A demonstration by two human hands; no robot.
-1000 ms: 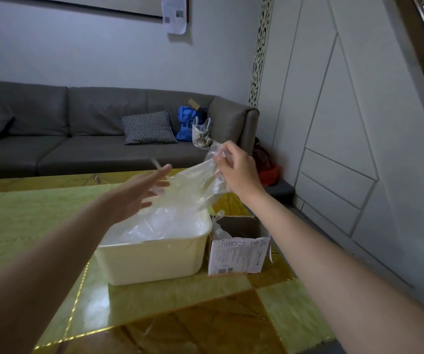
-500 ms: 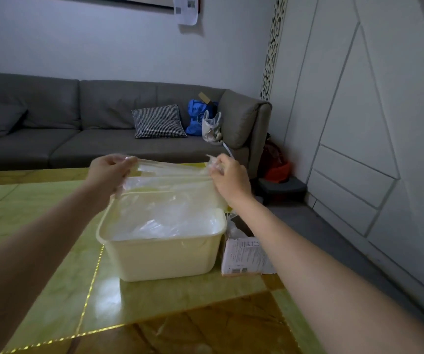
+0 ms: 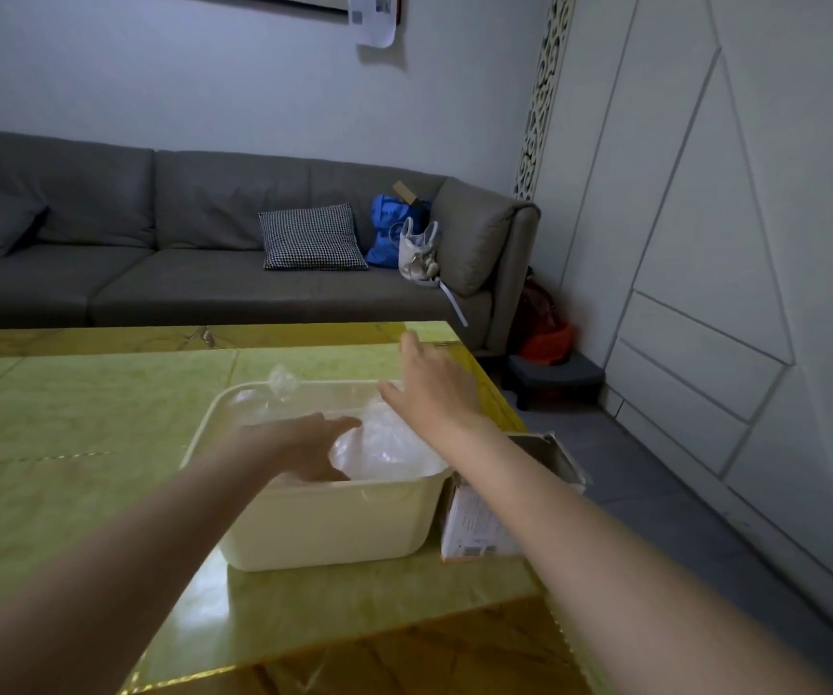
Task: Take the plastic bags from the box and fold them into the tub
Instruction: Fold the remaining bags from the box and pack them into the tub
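The cream tub (image 3: 334,529) holds clear plastic bags (image 3: 384,446) under the flat left hand (image 3: 304,443), the right hand (image 3: 429,381) spread above, the box (image 3: 484,524) just right.

left hand (image 3: 304,446): palm side hidden, low in tub (image 3: 334,534); contact with plastic bags (image 3: 384,446) unclear
right hand (image 3: 434,388): fingertips motion-blurred
plastic bags: count unreadable, clear layers merge
box (image 3: 479,529): inside hidden by right forearm, label print too small
sofa (image 3: 154,253): cut by left edge
wall paper (image 3: 374,17): cut by top edge
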